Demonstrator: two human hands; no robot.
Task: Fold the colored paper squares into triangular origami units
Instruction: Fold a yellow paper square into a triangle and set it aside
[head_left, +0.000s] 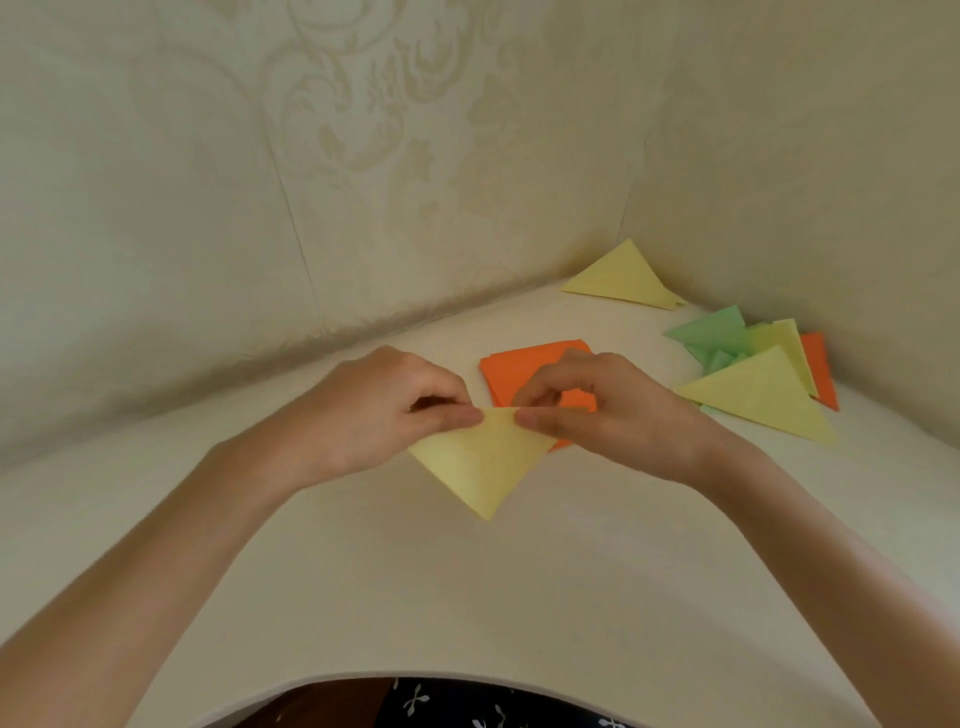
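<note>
Partway through, judging by the white table (260, 571). Folded already: a pile (753, 400) of yellow, green and orange triangles at right, well apart from the hands. Left to fold: an orange stack (519, 369) of squares, partly hidden behind the right hand. In work now: a yellow sheet (483, 465) at table centre, folded to a triangle pointing toward the person. Left hand (384, 410) and right hand (592, 410) each pinching its top edge, fingertips close together. Also done: one yellow triangle (623, 280) in the far corner. Nothing blocking the fold.
</note>
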